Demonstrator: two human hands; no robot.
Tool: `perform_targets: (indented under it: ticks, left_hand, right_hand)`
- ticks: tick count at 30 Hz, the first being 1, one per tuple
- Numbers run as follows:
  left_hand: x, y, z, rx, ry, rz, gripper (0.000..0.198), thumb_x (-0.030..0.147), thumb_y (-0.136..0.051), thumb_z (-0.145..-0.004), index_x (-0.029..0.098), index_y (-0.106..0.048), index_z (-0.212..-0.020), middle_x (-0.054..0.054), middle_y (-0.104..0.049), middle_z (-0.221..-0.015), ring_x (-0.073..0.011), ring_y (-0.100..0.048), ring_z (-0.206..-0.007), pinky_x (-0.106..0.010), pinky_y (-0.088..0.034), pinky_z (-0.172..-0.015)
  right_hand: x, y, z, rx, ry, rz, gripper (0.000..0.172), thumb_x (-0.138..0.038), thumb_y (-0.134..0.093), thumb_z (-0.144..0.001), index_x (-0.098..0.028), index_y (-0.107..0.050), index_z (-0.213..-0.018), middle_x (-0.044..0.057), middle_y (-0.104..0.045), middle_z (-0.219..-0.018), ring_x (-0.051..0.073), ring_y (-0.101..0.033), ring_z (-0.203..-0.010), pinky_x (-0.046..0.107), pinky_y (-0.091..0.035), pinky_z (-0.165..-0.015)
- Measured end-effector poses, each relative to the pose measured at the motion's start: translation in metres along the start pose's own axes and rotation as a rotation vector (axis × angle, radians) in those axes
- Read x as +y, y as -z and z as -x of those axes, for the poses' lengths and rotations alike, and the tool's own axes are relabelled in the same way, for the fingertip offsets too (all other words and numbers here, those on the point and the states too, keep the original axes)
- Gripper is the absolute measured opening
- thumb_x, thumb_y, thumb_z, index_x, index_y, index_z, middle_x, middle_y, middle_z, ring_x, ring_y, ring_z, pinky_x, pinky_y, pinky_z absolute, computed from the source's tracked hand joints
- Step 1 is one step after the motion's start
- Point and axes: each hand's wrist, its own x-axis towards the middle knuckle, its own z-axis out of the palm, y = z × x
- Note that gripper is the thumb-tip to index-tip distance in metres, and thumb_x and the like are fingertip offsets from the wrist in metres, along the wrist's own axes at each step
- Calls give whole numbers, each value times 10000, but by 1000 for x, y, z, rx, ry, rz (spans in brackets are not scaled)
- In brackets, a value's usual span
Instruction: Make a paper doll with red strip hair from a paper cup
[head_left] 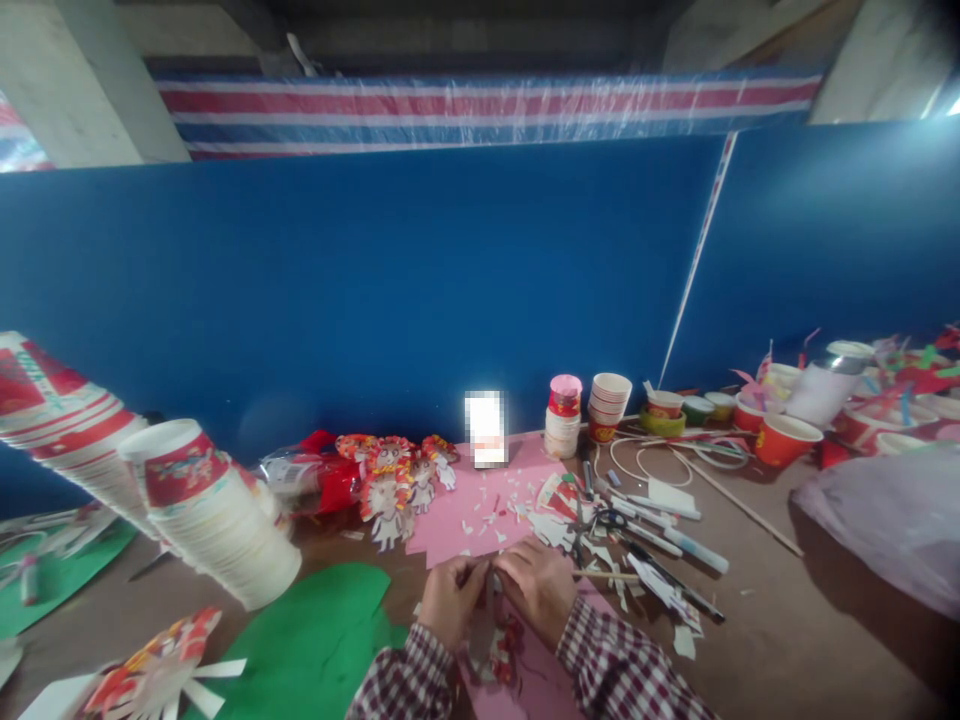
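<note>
Your left hand (pixel 448 600) and right hand (pixel 537 588) each have a pinched-shut grip on the small paper cutout (pixel 501 640), low over the pink sheet (pixel 480 510) at the near edge of the desk (pixel 787 620). Pull unevenly and it could tear, and the scissors (pixel 600 525) just beyond your right hand could snag a sleeve. Red print on the cups (pixel 217 520) is too blurred to read.

The paper sheet (pixel 480 505) lies mid-surface (pixel 772 640), its far edge near the wall board (pixel 375 280). At its near edge the left hand (pixel 450 600) and right hand (pixel 540 585) meet on a paper piece (pixel 486 615). Left of the sheet lie paper figures (pixel 394 480); farther left, two cup stacks (pixel 217 520) lean over. Just right of the sheet lie scissors (pixel 600 522) and pens (pixel 694 548). Behind its right corner stand stacked cups (pixel 609 405); bowls (pixel 784 440) sit farther right. A foam sheet (pixel 315 640) lies at its near left.
</note>
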Motion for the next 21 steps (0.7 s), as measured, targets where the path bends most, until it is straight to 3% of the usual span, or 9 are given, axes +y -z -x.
perform_targets:
  ticks: [10,21]
  left_hand:
    - [-6,0,-1,10,-50,-19,357,399,-451,-763,114,-550,-573,22,-459,-448,-81,-399,-439,-184,-309,-439]
    - [-3,1,0,20,-76,-2,284,341,-484,-739,102,-623,-672,-38,-604,-588,-133,-516,-562,-213,-397,-539]
  right_hand:
    - [0,0,0,7,25,22,172,-232,-417,-854,-184,-569,-787,23,-574,-714,148,-499,-723,264,-343,-640]
    - [-1,-1,1,-39,-25,-14,172,-255,-402,-866,-200,-563,-840,20,-591,-775,156,-504,-759,265,-354,-672]
